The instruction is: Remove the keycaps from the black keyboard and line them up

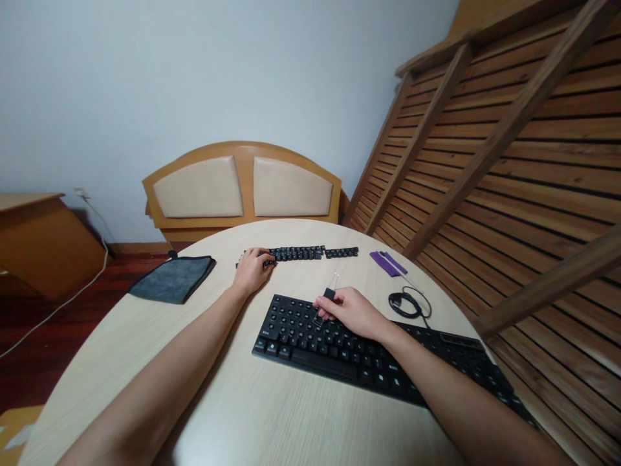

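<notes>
My left hand [253,270] is at the left end of a row of loose black keycaps [298,253], its fingers curled around a dark keycap [268,263]. The hand hides part of that row. In my right hand [352,310], closed over the keyboard, is a keycap puller with a black handle [329,294], its thin wire prongs pointing up and away. Beneath the right hand and forearm lies a black keyboard [325,366]. Some of its upper-left positions show small switches without caps, and the lower rows still carry keycaps.
A smaller group of keycaps [342,252] continues the row to the right. Purple cloth [387,264] with a thin stick on it and a coiled black cable [406,305] lie at the right. A folded grey cloth [172,279] rests by the left edge of the round table [208,395].
</notes>
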{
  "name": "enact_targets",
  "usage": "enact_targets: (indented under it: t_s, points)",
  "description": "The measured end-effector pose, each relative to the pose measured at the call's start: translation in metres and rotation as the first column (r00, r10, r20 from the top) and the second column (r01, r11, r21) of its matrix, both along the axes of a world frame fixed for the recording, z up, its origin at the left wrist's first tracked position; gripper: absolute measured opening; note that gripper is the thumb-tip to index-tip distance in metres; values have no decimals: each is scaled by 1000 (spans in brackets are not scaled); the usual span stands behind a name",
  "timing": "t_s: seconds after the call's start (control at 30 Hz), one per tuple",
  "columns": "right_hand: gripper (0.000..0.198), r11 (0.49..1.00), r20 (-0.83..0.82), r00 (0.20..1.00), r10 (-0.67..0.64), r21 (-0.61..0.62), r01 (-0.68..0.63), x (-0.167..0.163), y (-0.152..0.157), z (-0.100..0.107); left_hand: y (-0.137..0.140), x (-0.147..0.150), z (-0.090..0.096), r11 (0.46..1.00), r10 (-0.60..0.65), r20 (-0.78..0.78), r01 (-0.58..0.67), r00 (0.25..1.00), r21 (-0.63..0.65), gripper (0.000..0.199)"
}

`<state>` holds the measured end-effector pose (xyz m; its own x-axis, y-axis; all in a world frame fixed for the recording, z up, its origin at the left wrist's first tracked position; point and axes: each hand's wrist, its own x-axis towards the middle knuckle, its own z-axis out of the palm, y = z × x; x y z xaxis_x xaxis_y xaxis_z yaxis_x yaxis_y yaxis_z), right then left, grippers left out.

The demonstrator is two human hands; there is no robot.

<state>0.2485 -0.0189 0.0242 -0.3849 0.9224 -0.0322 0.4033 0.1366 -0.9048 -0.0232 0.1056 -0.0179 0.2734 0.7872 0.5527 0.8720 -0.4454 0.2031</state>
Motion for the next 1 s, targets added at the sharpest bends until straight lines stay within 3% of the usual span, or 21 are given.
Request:
enact_targets:
  t_s: [0.2, 0.3, 0.43, 0.5, 0.57, 0.63, 0.73, 0.83, 1.0]
  points:
    - [47, 983, 239, 966, 101, 125, -133, 8, -13, 21, 0, 0, 0, 1000, -3, 20, 3, 1000, 5, 17]
    - [51, 972, 356, 932, 70, 186, -144, 14, -24, 33, -3, 3, 3, 1000, -25, 30, 25, 999, 14, 18]
    - [50, 970, 397, 916, 59, 193, -147, 18, -32, 39, -18, 14, 18, 988, -152, 33, 151, 988, 18, 20]
    - [47, 973, 401, 913, 69, 173, -150, 17, -34, 39, -31, 23, 30, 938, -342, 77, 345, 937, -41, 21]
    - [45, 975, 411, 909, 71, 164, -150, 17, -36, 40, -46, 35, 43, 838, -496, 125, 512, 859, -188, 20]
    - [44, 973, 436, 897, 65, 171, -154, 17, -37, 41, -62, 48, 54, 746, -572, 140, 583, 808, -322, 22]
    - [46, 966, 491, 870, 33, 208, -154, 19, -38, 42, -82, 67, 64, 648, -662, 91, 629, 744, -428, 23]
    - [49, 952, 535, 845, -7, 262, -158, 18, -40, 42, -94, 80, 63, 648, -712, 7, 660, 702, -381, 21]
    - [48, 915, 564, 824, -59, 360, -181, 12, -47, 43, -99, 83, 50, 673, -709, -25, 665, 705, -323, 19]
